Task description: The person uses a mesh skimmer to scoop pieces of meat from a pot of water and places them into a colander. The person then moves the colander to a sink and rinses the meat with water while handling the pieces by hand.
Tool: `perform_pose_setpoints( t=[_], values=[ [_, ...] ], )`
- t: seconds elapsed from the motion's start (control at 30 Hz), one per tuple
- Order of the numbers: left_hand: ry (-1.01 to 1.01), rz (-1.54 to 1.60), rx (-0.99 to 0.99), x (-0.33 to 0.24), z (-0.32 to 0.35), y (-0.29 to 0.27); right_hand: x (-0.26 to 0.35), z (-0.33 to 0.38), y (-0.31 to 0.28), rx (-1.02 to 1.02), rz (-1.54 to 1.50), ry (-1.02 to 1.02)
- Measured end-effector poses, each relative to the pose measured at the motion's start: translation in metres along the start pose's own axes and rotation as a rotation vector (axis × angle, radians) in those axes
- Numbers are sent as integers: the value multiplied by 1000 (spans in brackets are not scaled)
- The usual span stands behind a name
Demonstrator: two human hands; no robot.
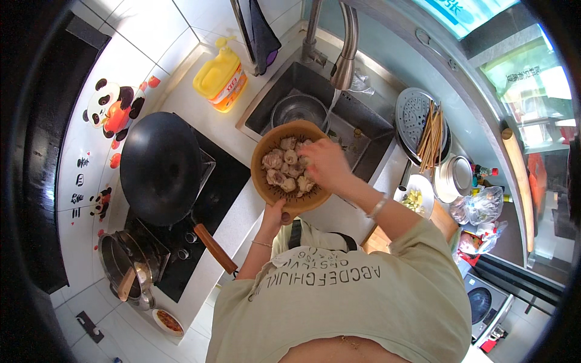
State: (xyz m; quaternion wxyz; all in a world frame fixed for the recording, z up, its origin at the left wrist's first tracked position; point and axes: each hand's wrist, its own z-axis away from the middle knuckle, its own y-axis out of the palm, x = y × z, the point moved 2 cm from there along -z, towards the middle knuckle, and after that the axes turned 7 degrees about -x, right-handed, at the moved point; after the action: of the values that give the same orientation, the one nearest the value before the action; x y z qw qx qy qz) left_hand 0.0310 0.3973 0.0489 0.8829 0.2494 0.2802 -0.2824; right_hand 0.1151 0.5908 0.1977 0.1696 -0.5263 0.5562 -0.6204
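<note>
A tan plastic colander (261,175) filled with several garlic bulbs (289,164) is held up at the near edge of the sink. My left hand (274,218) grips its near rim, thumb over the edge. My right hand (327,163) reaches in from the right, its fingers closed on a garlic bulb at the right side of the pile; the fingertips are partly hidden. Behind the colander, a thin stream of water falls from the faucet (344,71) into the dark sink (369,136), where a dark round bowl (299,112) sits.
To the left, a black wok (160,169) with a wooden handle rests on the stove (224,169), beside a steel pot (115,260). A yellow jug (219,78) stands behind. On the right are a steamer plate (417,109) with chopsticks (431,136) and a bowl of chopped pieces (423,189).
</note>
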Motion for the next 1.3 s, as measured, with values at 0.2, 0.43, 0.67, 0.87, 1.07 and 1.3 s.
perform_pose_setpoints(
  t=[0.2, 0.43, 0.67, 0.87, 1.07, 1.3],
  values=[
    [47, -112, -144, -16, 23, 17, 23, -34, 84, 83, 223, -221],
    [210, -128, -123, -13, 18, 21, 19, -18, 72, 86, 88, -211],
    [53, -129, -139, -27, 22, 26, 1, 36, 56, 103, 51, -261],
    [41, -87, -107, -20, 16, 21, -1, 32, 40, 13, -44, -150],
    [58, -120, -138, -20, 19, 26, -9, -6, 70, -43, 167, -210],
    [260, -251, -76, -14, 9, 22, -6, -26, 101, 37, 251, -242]
  ],
)
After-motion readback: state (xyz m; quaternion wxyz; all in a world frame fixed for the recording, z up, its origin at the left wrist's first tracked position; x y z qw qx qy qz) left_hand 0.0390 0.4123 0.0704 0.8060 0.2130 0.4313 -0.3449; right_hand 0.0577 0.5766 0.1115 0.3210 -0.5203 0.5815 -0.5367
